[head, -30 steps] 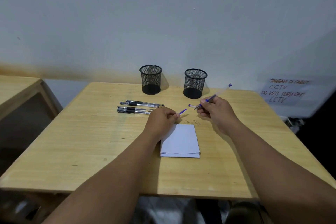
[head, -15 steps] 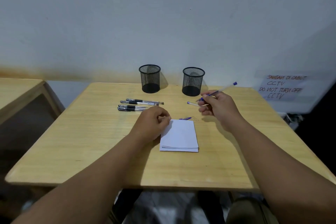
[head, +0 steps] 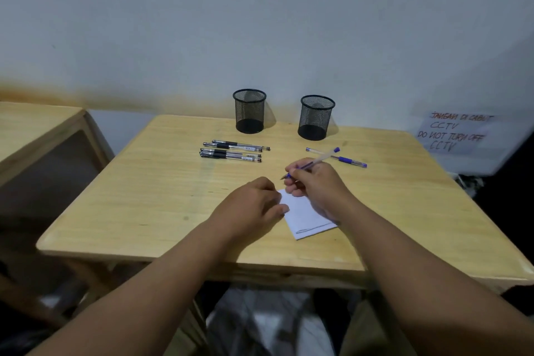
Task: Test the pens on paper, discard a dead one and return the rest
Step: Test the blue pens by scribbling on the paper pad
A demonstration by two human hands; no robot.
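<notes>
The right hand (head: 315,185) grips a blue pen (head: 313,163), its tip just beyond the paper's (head: 307,218) far edge. The left hand (head: 254,206), fingers curled, rests on the paper's left corner (whether it holds anything cannot be told). Risk: the loose pad slides under the stroke, faking a dead pen. Four black pens (head: 231,151) lie near two cups (head: 250,110). Any marks on the paper are unreadable.
</notes>
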